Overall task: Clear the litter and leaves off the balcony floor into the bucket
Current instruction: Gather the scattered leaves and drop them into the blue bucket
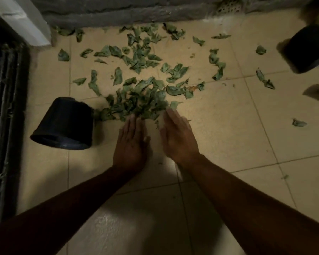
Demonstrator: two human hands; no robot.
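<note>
Left hand (132,142): we are laying it flat, fingers straight, gripping nothing, at the heap's near edge.
Right hand (177,134): we are angling it likewise, open and empty, apparently to corral.
Leaves (143,102): heaped just ahead; more lying scattered toward the wall.
Bucket (64,124): lying tipped beside the heap, seemingly to receive.

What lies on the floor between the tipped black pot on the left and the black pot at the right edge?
In the head view, scattered green leaves on tile lie between the tipped black pot and the right pot, densest just ahead of both hands.
</note>
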